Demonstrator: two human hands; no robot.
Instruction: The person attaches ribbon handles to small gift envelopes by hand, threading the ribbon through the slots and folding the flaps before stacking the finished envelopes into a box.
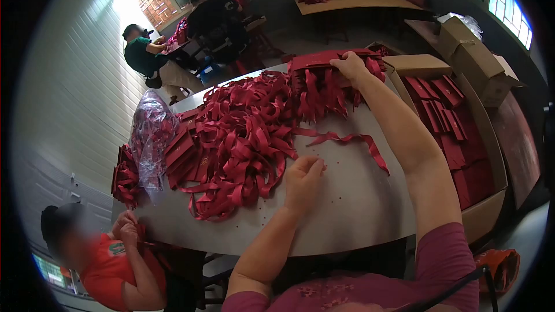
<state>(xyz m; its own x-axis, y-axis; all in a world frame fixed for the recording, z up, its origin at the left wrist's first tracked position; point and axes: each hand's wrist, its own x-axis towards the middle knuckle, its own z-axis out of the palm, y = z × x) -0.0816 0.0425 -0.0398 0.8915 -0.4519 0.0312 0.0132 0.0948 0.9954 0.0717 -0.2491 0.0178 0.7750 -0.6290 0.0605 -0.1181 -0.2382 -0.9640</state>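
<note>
Hands and ribboned packets at a pale worktable; clock directions are read from the left hand, with 12 at the top of the view. The principal relation, in our judgement, is that of the right hand to the stack of red printed packets. This stack lies at 12 o'clock, on the table's far side, its long axis running roughly from 9 to 3, with ribbon ends hanging toward 6. The right hand, between 12 and 1, is the nearer and touches it, fingers bent over the top packet; whether they grip or merely rest cannot be told. The left hand is well apart from the stack, loosely closed, nothing visible in it, just beside the ribbon heap at 10. One loose red ribbon leaves the heap at 12 and curves round to 3.

Counts: two hands; one stack, its packets too overlapped to number; one heap, its ribbons likewise; one loose ribbon on bare tabletop; one clear plastic bag toward 9; one open carton between 2 and 3, holding many red packets. Three other people are present: one in an orange-red shirt at 8, one in green and one in black near 11.
</note>
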